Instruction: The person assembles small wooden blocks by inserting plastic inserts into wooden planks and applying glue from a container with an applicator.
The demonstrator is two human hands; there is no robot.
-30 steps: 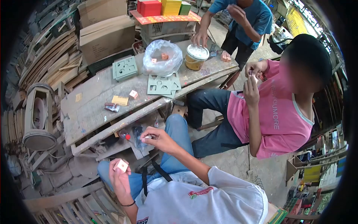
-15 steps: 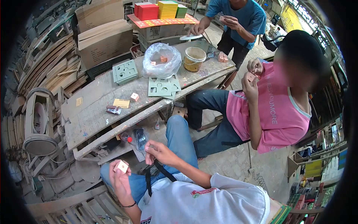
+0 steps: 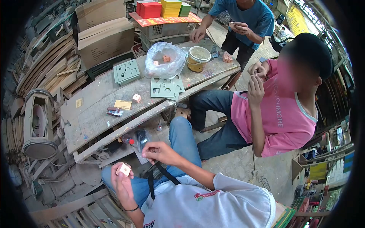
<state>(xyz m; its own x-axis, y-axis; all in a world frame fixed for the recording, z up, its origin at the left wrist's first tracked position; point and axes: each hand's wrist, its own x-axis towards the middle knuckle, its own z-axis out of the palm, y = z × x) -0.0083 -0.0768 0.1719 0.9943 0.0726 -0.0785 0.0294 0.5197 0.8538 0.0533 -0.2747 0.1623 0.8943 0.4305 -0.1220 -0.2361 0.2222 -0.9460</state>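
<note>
Between its fingers my left hand (image 3: pixel 122 181) holds a small pale wooden block (image 3: pixel 124 170) with a dark spot on its face. My right hand (image 3: pixel 157 152) is beside it, over my lap, with thumb and fingers pinched together; whatever they hold is too small to make out. On the workbench (image 3: pixel 87 125) in front of me lie another wooden block (image 3: pixel 136 98), a tan card (image 3: pixel 123 105) and a dark tube-like item (image 3: pixel 115 110). Farther along are green cut-out plates (image 3: pixel 162 88) and a clear plastic bag (image 3: pixel 173 64) with blocks inside.
A bucket (image 3: pixel 199 59) stands on the bench. To the right sits a co-worker in pink (image 3: pixel 273 114), hands together; another in blue (image 3: pixel 262 19) stands behind the bench holding a block. Cardboard boxes (image 3: pixel 106 45) and wood strips (image 3: pixel 49 57) are at the left.
My right hand has moved slightly left, towards the block. The co-worker in blue has put down a white lid-like disc. The co-worker in pink has brought both hands closer together.
</note>
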